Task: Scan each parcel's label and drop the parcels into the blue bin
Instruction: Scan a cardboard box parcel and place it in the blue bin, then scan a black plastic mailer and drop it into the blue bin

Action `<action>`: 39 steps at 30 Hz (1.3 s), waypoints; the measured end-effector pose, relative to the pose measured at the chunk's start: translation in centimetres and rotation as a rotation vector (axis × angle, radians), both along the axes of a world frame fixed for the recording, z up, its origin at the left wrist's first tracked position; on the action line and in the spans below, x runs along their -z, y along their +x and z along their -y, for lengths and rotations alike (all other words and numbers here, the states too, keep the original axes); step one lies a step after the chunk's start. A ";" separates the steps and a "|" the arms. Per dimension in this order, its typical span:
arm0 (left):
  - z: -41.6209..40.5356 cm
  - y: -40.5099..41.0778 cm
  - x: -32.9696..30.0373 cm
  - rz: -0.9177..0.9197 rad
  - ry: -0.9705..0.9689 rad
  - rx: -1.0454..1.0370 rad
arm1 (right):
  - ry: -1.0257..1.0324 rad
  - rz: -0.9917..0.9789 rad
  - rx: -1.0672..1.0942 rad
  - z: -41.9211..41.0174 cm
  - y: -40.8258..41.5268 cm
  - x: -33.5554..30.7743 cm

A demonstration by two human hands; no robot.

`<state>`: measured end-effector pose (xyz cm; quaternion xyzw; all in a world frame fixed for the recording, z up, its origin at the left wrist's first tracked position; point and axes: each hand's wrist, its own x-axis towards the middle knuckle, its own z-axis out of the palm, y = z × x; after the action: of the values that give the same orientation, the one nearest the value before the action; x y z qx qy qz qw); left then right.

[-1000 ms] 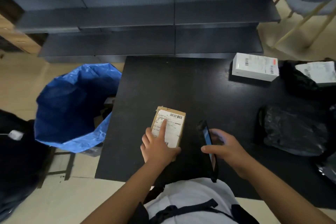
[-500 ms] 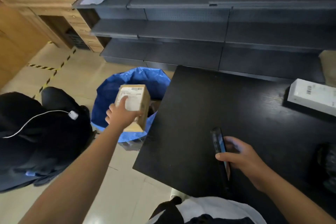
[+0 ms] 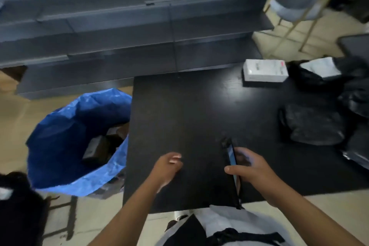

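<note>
The blue bin [image 3: 60, 130] stands on the floor left of the black table [image 3: 179, 116], with cardboard parcels [image 3: 99, 146] lying inside it. My left hand [image 3: 166, 167] hovers empty over the table's near edge, fingers loosely curled. My right hand [image 3: 253, 168] grips a dark phone [image 3: 231, 156] held on edge. A white labelled box [image 3: 264, 71] sits at the table's far right. Black bagged parcels [image 3: 311, 124] lie along the right side, one with a white label [image 3: 321, 67].
Grey metal shelving [image 3: 119, 26] runs behind the table. A chair with pale legs [image 3: 295, 6] stands at the back right. A black bag [image 3: 18, 205] lies on the floor at the lower left.
The cardboard parcel that my left hand held over the bin is out of it, and the hand has come back empty over the table. My right hand still holds the phone.
</note>
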<state>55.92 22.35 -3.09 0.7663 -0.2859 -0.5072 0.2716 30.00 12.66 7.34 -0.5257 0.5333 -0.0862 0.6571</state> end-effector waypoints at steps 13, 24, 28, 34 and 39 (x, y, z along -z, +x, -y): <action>12.6 -16.8 -0.7 0.079 -0.085 0.774 | -0.028 -0.018 0.593 -3.5 -14.1 0.1; 24.7 -31.0 -1.9 0.888 -0.315 1.126 | 0.036 0.079 0.699 1.3 -26.5 2.1; 27.2 -33.4 -1.1 0.967 -0.180 1.075 | 0.019 0.070 0.657 3.4 -31.0 2.4; 29.0 -34.7 -0.8 1.068 -0.252 0.960 | -0.067 0.048 0.659 5.0 -35.2 1.3; 29.2 -34.0 -1.4 0.859 -0.423 0.925 | -0.041 0.075 0.643 6.4 -36.5 1.4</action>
<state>21.92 -6.86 -1.65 0.6289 -0.7614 -0.1540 0.0325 -6.54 6.29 5.97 -0.3400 0.6455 -0.3195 0.6048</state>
